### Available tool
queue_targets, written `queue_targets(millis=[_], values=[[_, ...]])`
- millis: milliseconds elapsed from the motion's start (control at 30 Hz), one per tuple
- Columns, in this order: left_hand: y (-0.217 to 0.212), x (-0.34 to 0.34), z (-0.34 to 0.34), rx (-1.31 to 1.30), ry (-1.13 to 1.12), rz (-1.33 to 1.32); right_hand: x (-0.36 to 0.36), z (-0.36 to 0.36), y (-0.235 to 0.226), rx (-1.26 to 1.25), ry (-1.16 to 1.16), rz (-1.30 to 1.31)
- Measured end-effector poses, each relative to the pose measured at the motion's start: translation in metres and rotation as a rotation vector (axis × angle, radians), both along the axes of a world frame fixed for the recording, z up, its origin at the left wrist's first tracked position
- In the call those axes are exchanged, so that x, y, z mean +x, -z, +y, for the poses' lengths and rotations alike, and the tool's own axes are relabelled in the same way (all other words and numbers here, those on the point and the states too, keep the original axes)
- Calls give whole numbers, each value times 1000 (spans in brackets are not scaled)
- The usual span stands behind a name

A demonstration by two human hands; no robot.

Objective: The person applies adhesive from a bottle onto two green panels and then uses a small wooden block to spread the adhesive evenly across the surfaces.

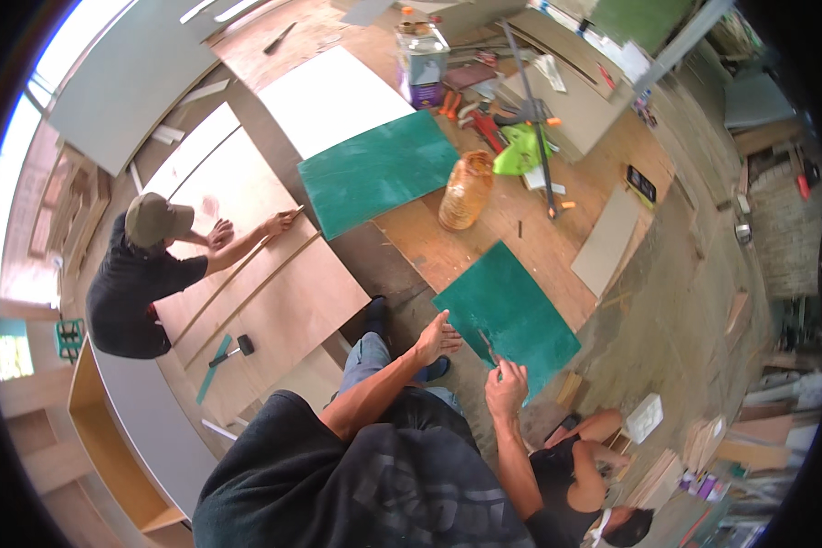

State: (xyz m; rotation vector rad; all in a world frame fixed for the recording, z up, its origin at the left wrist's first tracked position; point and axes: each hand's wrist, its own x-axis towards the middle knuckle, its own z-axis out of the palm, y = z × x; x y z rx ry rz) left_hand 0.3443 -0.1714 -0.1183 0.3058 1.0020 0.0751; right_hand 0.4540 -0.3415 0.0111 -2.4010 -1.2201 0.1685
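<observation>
A green rectangular panel (511, 315) lies on the near corner of the wooden worktable, with a wet-looking patch on its surface. My right hand (507, 388) is closed around a small thin hand tool (490, 347) that reaches over this patch; its exact kind is too small to make out. At the panel's left edge is my left hand (437, 339), fingers stretched out and apart. Whether it presses on the edge cannot be told. Beyond the panel stands a plastic jar (467, 192) smeared with amber residue.
Another green panel (374, 173) and a white panel (333, 100) lie farther back. A metal can (422, 64), a long clamp (530, 119) and a phone (641, 184) rest on the worktable (411, 233). One person (137, 283) works at left; another (575, 475) sits low at right.
</observation>
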Motion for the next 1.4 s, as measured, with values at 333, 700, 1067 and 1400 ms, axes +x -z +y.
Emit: queue_targets(millis=[333,700,1067,1400], values=[[37,-155,168,584,-503,605,-12,246,-61,106,-298,261],[-60,-206,359,514,-334,118,-72,429,-9,-64,-541,-126],[-43,-215,372,298,-334,63,-144,402,-9,-4,-638,22],[-33,-219,381,180,-336,-54,-171,386,-12,-29,-752,35]])
